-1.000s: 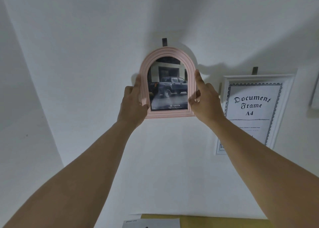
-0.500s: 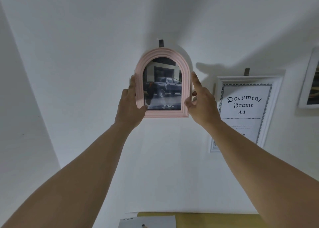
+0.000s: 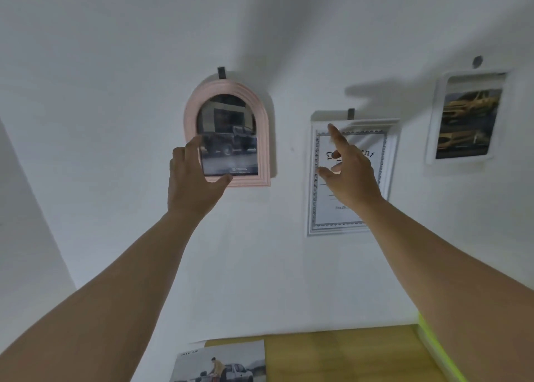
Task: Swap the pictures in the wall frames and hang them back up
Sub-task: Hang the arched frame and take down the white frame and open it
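1. Hanging upright against the white wall (image 3: 115, 92) under a dark hook (image 3: 221, 72), the pink arched frame (image 3: 262, 139) is seen with a picture of a dark truck (image 3: 231, 142) set in it.
2. The frame's lower left corner is cupped by the left hand (image 3: 193, 185). The fingers are loosely curved at the left edge and the thumb is laid under the bottom edge. Through the blur it cannot be told whether the frame is actually gripped.
3. The right hand (image 3: 351, 176) is held apart from the pink frame. It is open and empty, with fingers spread and the index finger raised, in front of the white document frame (image 3: 326, 208).
4. Further right, a white frame (image 3: 468, 116) showing yellow cars is hung under a round hook (image 3: 477, 61).
5. Below, a print (image 3: 219, 364) of a person beside a car is laid on a yellow tabletop (image 3: 346, 355).
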